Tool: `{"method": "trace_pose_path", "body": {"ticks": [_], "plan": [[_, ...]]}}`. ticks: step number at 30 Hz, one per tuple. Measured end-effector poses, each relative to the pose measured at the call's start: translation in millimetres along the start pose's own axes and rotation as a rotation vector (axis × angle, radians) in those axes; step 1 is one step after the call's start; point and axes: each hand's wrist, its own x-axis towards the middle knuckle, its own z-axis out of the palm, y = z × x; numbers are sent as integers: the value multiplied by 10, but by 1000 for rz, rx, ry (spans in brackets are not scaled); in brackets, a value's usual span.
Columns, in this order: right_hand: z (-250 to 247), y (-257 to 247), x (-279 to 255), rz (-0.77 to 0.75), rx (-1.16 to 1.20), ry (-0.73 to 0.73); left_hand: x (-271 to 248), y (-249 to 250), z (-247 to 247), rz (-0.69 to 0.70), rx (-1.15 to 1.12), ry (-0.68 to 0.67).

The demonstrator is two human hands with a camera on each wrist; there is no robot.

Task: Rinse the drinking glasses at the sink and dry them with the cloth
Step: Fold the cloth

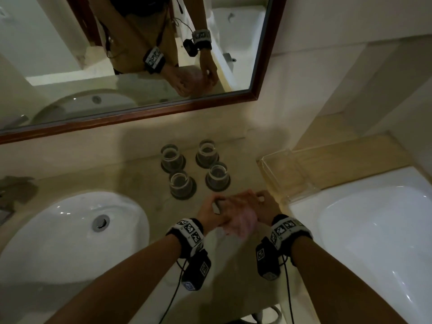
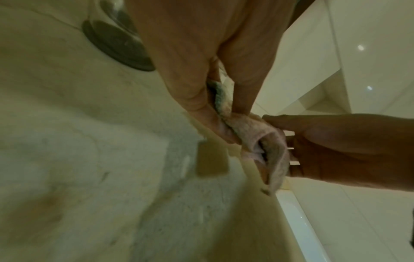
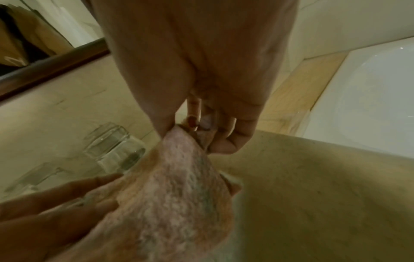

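Observation:
Both hands hold a pale pink cloth (image 1: 239, 222) just above the beige counter, in front of the glasses. My left hand (image 1: 216, 205) pinches one end of the cloth (image 2: 257, 140) between thumb and fingers (image 2: 197, 99). My right hand (image 1: 260, 199) pinches the other end of the cloth (image 3: 179, 195) with its fingertips (image 3: 226, 141). Several clear drinking glasses (image 1: 180, 184) stand upside down on dark round coasters behind the hands; the nearest glass (image 3: 112, 145) is close to the cloth. Neither hand touches a glass.
A white oval sink (image 1: 58, 235) with a metal drain lies to the left. A white bathtub (image 1: 374, 230) borders the counter on the right. A clear plastic tray (image 1: 287, 176) sits at the counter's right end. A wood-framed mirror (image 1: 254, 94) hangs behind.

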Motion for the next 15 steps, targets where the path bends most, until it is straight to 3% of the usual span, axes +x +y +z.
{"method": "trace_pose_path", "body": {"ticks": [2,8,13,15], "plan": [[34,81,63,72,171,-90,51,-34,27,7,106,23],[70,108,68,39,-229,-2,193,-103,20,53,568,18],[53,33,-46,41,-335,35,191,-124,64,96,739,-19],[66,10,-88,-27,-452,78,189,-162,98,94,731,-15]]}}
